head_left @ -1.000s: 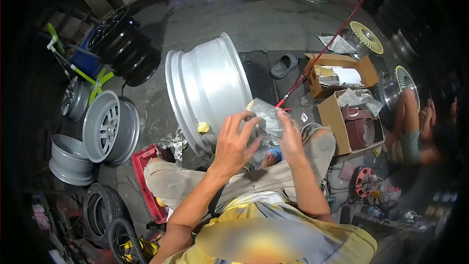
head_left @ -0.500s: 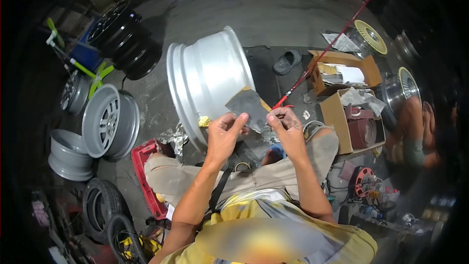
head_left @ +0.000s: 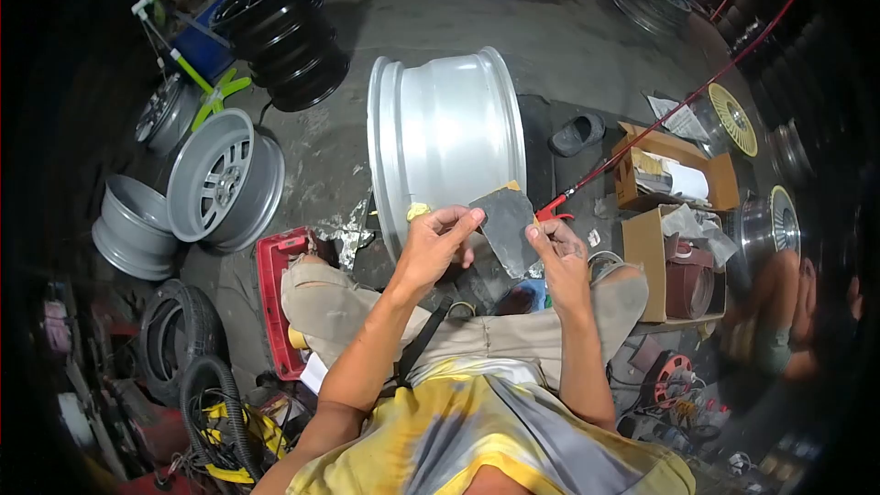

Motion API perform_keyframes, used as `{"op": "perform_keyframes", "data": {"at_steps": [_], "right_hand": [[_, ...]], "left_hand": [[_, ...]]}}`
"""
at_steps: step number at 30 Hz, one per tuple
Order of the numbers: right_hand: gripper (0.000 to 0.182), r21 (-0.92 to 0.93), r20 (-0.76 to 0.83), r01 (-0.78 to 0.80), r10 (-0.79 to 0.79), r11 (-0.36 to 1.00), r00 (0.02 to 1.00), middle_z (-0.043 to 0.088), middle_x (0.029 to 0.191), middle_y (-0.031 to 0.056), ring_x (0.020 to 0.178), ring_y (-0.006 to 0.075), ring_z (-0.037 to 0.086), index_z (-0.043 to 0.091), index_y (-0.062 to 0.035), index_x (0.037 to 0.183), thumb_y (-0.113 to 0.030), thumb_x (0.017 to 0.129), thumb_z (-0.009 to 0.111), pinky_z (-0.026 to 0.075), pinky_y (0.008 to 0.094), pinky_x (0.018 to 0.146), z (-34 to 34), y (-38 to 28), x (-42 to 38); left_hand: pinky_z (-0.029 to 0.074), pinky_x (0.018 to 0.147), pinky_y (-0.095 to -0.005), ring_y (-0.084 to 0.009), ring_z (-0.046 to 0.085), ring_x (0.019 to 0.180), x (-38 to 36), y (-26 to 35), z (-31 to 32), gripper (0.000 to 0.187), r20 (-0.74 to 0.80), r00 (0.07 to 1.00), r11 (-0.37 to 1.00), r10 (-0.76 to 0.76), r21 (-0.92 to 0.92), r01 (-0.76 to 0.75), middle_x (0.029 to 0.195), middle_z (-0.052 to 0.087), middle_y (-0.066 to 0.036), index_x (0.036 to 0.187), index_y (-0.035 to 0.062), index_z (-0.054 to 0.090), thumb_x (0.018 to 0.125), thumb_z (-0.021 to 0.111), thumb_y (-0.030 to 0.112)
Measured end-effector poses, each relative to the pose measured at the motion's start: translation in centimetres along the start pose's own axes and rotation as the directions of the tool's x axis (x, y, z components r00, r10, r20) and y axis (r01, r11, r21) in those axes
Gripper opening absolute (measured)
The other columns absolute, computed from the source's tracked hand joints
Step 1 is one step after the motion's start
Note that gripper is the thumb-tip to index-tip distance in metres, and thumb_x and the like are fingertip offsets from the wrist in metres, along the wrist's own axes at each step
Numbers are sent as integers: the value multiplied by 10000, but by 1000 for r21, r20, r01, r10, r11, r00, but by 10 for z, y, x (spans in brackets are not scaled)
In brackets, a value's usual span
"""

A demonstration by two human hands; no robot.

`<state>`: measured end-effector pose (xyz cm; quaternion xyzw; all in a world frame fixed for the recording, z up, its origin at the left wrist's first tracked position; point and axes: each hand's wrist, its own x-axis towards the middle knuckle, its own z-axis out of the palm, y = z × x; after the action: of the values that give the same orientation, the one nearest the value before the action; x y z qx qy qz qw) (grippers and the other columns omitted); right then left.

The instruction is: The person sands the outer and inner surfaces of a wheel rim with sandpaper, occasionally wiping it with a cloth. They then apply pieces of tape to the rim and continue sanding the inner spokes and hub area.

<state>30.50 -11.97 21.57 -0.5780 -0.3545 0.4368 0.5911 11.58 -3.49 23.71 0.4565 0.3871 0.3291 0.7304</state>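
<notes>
A red crate (head_left: 269, 302) stood at near left beside a seated person's legs (head_left: 513, 337). Above the legs, the left hand (head_left: 431, 249) and right hand (head_left: 561, 264) each had a grip clamped, thumbs in front, on opposite edges of a dark sheet (head_left: 510, 231). Beyond the sheet, a silver rim (head_left: 449, 128) stood on the floor (head_left: 385, 9), a yellow scrap (head_left: 418, 210) at its near left. A slipper (head_left: 577, 135) lay right of the rim; stacked black rims (head_left: 295, 46) rose at far left.
</notes>
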Motion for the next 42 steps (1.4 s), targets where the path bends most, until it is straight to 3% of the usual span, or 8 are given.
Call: {"op": "perform_keyframes", "data": {"at_steps": [15,19,22,27,30,33,37,42], "right_hand": [[227,0,54,175,-175,985,983,636,979,31,902,96,556,611,22,1087,-84,904,692,435,252,838,17,-3,-10],[222,-34,-81,166,-168,986,982,637,981,32,905,100,560,608,22,1111,-84,920,649,440,254,841,6,2,-8],[211,-137,23,152,-151,979,988,637,961,29,890,105,564,611,17,1096,-70,909,656,446,257,830,0,3,-8],[247,-145,157,129,-106,981,982,648,955,33,888,103,584,620,27,1095,-89,894,704,454,254,831,-2,-6,-8],[252,77,44,76,-80,994,996,654,966,33,900,92,585,628,34,1088,-119,904,709,448,240,843,9,-14,-7],[235,84,91,-11,4,996,996,662,975,39,912,85,587,637,32,1076,-137,922,692,446,233,855,8,-14,-5],[194,16,144,0,-2,1000,990,569,821,-41,768,46,477,606,-30,804,-152,936,679,383,208,715,10,-7,-8],[282,-51,169,12,-4,999,986,483,764,-57,729,39,416,544,-51,735,-188,951,662,338,204,678,10,-2,-6]], "left_hand": [[593,667,-288,-204,704,762,-13,-24,19,325,-81,997,969,0,-246,-20,899,626,-106,1003,-52,594,975,620,271],[545,684,-290,-146,657,768,-21,-17,21,219,-236,853,870,465,297,-393,955,633,-97,1059,-14,611,892,695,101],[551,721,-312,-190,649,826,-27,-7,23,348,127,687,507,715,583,-635,1082,598,-118,1152,1,613,827,727,53],[514,612,-313,-152,616,700,-26,-14,19,286,111,780,536,615,667,-518,996,622,-96,1095,-25,630,853,730,91],[413,495,-223,-38,533,569,-22,-22,14,222,-12,984,941,180,293,-169,635,570,38,948,-24,643,883,743,163],[402,506,-215,-22,497,584,-24,-13,13,232,-61,996,995,67,81,-62,659,565,34,918,-12,655,887,746,199],[369,512,-194,-12,469,586,-19,-10,5,261,-56,989,967,137,223,-121,643,554,46,862,-12,699,865,774,238],[414,538,-225,-31,504,608,-16,-7,-3,276,-25,987,948,159,284,-146,641,613,9,814,-31,719,860,764,237]]}}
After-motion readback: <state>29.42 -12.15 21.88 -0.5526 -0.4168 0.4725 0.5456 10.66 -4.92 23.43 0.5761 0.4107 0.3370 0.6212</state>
